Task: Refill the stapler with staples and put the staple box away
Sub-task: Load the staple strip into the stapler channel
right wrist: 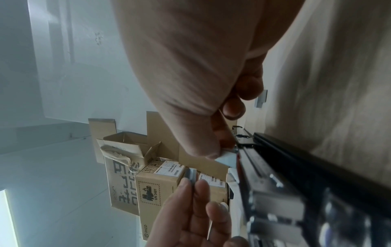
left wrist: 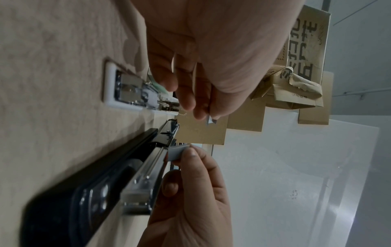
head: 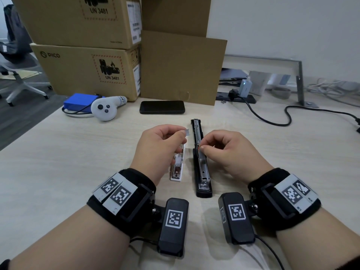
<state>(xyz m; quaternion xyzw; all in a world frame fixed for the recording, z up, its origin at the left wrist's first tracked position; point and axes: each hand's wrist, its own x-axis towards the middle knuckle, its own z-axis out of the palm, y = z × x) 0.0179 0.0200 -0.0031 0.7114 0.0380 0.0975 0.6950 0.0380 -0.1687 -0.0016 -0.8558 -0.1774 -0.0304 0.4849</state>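
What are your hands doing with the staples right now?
Left hand pinches a staple strip. Right hand pinches another strip at the open black stapler. White stapler lies beside.

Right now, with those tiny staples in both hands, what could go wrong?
1. The left hand pinches only a short staple strip in the air above the table; a loose grip could drop it or break it apart.
2. The right hand holds its staple piece right at the open black stapler; if it goes in crooked, it might jam the channel.
3. The small white stapler lies open close under the left hand, so a bump could shove it.
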